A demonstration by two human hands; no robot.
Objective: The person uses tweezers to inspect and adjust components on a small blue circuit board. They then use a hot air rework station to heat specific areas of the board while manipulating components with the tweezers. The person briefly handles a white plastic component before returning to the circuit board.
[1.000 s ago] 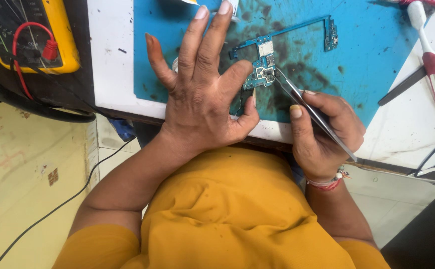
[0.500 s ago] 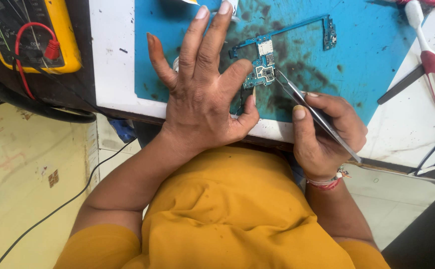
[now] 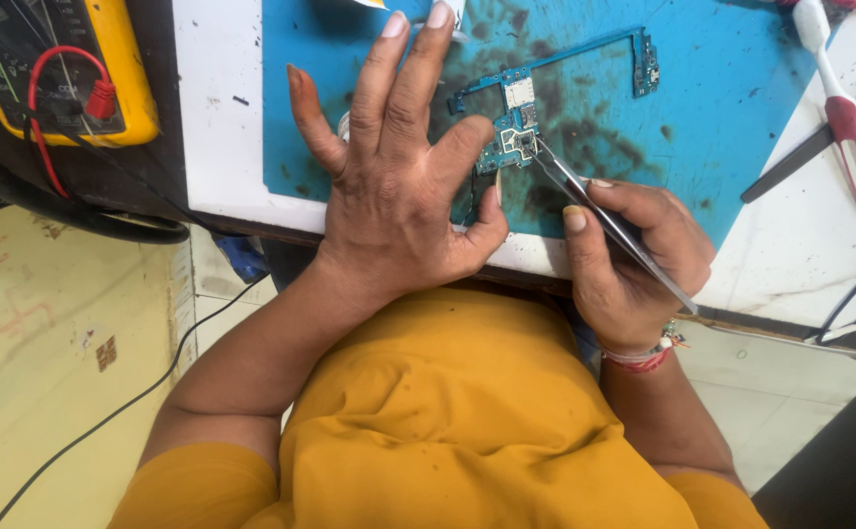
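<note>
Tabletop [image 3: 222, 147]: a white surface is seen, carrying a blue work mat and the tools around it.
Work mat [image 3: 732, 108]: blue and stained dark near the middle; the board is laid on it, so a flat, non-slip base is given.
Multimeter [image 3: 124, 88]: yellow-cased, with a red lead, set at the far left, well apart from the work.
Left hand [image 3: 399, 196]: laid flat with fingers spread; nothing is pinched in its grip. The board's near edge appears to be steadied by the forefinger side. Even downward pressure is judged best, so the board is not shifted under the tool.
Right hand [image 3: 634, 255]: its grip is pressed together on the tweezers, thumb against fingers; the wrist is best rested on the tabletop edge for steadiness.
Circuit board [image 3: 516, 122]: small, blue, L-shaped, lying on the mat just beyond the left thumb.
Tweezers [image 3: 604, 225]: slim metal, held at a slant, tips touching the board's lower part; a light touch is advised so tiny parts are not flicked away.
</note>
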